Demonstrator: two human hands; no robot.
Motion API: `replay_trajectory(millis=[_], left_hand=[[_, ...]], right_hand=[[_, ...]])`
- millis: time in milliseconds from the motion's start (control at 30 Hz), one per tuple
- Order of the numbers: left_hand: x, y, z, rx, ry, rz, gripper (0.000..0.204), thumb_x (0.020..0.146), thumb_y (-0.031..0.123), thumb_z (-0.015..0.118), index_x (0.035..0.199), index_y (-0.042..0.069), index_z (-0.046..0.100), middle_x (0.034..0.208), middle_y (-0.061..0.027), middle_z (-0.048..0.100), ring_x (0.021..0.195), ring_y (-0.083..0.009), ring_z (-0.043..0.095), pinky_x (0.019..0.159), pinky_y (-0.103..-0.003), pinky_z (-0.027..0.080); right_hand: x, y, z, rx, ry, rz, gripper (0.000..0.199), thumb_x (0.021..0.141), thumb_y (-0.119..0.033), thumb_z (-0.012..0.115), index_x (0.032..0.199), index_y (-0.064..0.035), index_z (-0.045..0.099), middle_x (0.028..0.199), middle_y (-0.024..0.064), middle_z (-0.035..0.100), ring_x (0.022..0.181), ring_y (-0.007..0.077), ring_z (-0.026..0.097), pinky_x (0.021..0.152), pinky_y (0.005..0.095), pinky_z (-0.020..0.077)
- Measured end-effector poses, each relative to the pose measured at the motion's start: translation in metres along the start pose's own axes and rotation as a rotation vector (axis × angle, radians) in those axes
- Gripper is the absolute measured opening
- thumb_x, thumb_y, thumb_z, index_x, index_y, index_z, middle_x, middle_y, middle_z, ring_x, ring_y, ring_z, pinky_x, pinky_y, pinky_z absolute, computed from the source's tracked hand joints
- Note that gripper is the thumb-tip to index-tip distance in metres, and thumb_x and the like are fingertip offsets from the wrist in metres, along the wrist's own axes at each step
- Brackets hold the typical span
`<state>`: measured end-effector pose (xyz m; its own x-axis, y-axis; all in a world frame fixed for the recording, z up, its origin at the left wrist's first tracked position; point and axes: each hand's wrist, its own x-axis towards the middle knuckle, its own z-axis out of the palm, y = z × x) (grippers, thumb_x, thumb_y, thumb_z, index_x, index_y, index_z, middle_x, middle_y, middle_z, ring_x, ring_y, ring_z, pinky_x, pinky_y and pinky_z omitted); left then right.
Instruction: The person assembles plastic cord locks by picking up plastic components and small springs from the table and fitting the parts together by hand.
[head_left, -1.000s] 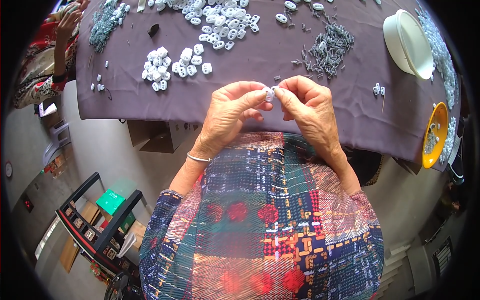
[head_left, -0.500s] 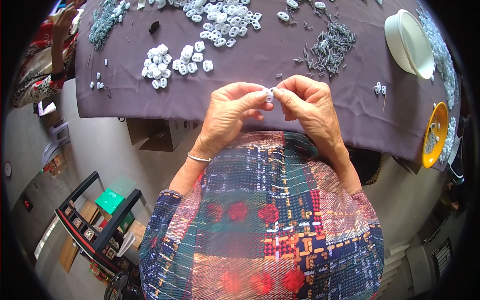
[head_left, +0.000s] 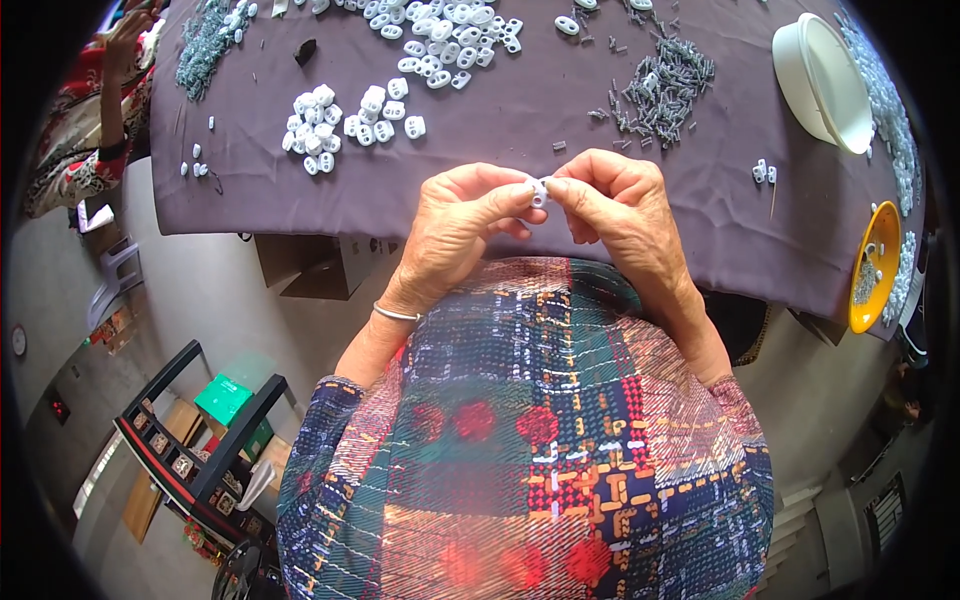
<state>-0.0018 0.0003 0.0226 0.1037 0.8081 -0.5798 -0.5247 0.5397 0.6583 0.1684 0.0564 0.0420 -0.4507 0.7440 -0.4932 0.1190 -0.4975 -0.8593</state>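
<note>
White two-holed piece (head_left: 539,197) held between both hands (head_left: 448,215), each pinched nearly closed.

at the upper left there is another person's sleeve (head_left: 80,180), red with a pattern. below it stands a pale stool (head_left: 118,278) on the grey floor (head_left: 330,345). under the table's edge is an open box (head_left: 325,272), brown. at the lower left a green box (head_left: 222,400) is between two black bars (head_left: 243,438). at the lower right are pale steps (head_left: 793,525) and, near them, a barred window (head_left: 885,515).
</note>
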Motion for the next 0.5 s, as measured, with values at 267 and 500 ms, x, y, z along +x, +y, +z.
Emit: replay_trajectory(millis=[267,500], left_hand=[[0.0007,-0.0042,0.0038,-0.014,0.018,0.007,0.016,0.082,0.010,0.064,0.094,-0.001,0.062,0.086,-0.0091,0.065,0.076,-0.0168,0.063,0.063,-0.026,0.050],[0.0042,-0.0085,0.0047,-0.072,0.055,0.030,0.014,0.083,0.007,0.063,0.095,-0.001,0.061,0.087,-0.0093,0.064,0.074,-0.0159,0.063,0.064,-0.026,0.051]], right_hand=[[0.0003,0.0050,-0.0005,-0.026,0.025,-0.021,0.016,0.084,-0.017,0.062,0.079,-0.0014,0.061,0.058,-0.0024,0.054,0.050,0.0027,0.047,0.044,0.0173,0.0353],[0.0032,0.0072,0.0014,0.012,0.054,-0.011,0.016,0.085,-0.015,0.061,0.085,0.0007,0.062,0.063,-0.0002,0.057,0.053,0.0045,0.051,0.048,0.0178,0.0422]])
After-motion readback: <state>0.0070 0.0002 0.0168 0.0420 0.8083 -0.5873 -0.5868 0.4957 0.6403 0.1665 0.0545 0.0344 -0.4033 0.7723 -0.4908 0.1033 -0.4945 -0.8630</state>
